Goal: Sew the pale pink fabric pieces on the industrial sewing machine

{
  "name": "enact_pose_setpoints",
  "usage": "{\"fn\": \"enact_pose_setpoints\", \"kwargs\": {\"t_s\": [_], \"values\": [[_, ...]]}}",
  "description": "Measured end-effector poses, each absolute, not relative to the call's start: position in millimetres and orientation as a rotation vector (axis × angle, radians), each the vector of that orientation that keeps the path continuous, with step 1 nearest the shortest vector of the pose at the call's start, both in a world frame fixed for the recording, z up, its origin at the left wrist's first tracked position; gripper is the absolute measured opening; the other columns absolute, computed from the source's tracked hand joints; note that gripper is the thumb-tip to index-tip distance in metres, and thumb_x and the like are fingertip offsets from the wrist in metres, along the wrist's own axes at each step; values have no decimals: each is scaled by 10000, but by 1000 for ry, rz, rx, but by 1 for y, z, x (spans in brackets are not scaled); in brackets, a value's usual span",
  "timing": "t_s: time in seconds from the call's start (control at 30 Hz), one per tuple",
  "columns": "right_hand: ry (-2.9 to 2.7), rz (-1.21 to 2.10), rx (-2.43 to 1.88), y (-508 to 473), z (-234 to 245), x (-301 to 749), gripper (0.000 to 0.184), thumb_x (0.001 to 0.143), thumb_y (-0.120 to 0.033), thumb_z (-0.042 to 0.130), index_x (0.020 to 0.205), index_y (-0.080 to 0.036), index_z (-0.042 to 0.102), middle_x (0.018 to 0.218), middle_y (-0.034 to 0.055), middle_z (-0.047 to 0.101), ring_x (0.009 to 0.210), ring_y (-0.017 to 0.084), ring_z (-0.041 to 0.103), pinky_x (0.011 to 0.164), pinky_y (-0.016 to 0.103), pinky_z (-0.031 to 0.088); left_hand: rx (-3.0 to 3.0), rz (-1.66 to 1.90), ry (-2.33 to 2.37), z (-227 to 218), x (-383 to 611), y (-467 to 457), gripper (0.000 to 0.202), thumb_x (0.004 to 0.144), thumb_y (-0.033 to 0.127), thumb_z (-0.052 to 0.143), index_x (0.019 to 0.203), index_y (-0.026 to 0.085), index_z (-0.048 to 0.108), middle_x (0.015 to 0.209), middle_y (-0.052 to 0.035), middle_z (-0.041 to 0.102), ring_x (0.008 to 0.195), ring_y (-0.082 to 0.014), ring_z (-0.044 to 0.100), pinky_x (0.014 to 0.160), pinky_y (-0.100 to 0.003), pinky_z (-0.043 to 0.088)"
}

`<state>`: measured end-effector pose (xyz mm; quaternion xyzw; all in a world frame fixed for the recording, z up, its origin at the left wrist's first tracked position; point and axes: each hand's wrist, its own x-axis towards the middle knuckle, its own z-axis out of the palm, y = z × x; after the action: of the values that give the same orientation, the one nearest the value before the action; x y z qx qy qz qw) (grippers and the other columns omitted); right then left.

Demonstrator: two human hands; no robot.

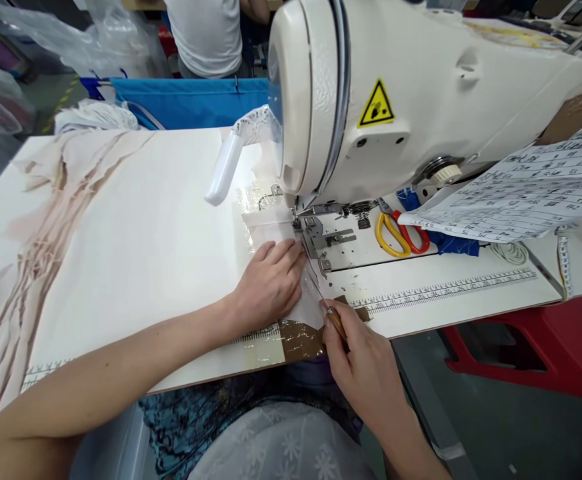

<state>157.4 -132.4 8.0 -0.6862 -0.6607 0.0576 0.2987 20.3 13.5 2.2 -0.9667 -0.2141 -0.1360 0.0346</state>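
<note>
The smooth white counter [171, 200] is a broad board, and near its front edge runs a black printed ruler scale [445, 291]. Behind it hangs a bright blue cloth sheet [191, 103], and beyond this is a person in a white shirt [203, 33], near crumpled clear plastic bags [115, 43]. On the right, lower than the counter, there is a glossy red plastic stool [565, 333]. A large, rounded, cream-coloured sewing machine head [435, 133] stands over the counter and carries a yellow triangular warning label [377, 105].

The thin, pale, slightly sheer fabric piece [268, 220] lies flat beneath the machine head, its right edge at the metal presser foot [298, 224]. The left hand [273, 283] rests on it palm down; its grip is not clamped, the fingers lie side by side. The grip of the right hand [363, 353] is closed around the wooden handle of a slim metal tool [337, 325], whose shaft points towards the presser foot.

At the left lies a long, soft, wrinkled bundle of pale pink fabric [45, 267]. Right of the presser foot are scissors with yellow and red looped handles [394, 237], just beside a softly curved printed paper sheet [521, 190]
</note>
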Motion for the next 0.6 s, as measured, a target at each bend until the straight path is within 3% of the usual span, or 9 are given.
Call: {"fn": "enact_pose_setpoints", "kwargs": {"t_s": [0.17, 0.6], "values": [[-1675, 211, -1908, -141, 8, 171, 250, 998, -218, 413, 1148, -145, 598, 855, 92, 780, 663, 211, 754, 512, 259, 542, -2984, -427, -689, 3, 21, 10, 385, 972, 252, 468, 1266, 52, 616, 1342, -195, 603, 1289, -319, 515, 1054, -469, 428], [-1548, 293, -1935, -143, 3, 183, 261, 1008, -269, 419, 1140, -156, 614, 798, 78, 754, 654, 204, 734, 505, 251, 524, -2934, -372, -638, 3, 19, 8, 418, 979, 234, 398, 1274, 15, 598, 1357, -194, 595, 1269, -319, 523, 1065, -455, 408]]}}
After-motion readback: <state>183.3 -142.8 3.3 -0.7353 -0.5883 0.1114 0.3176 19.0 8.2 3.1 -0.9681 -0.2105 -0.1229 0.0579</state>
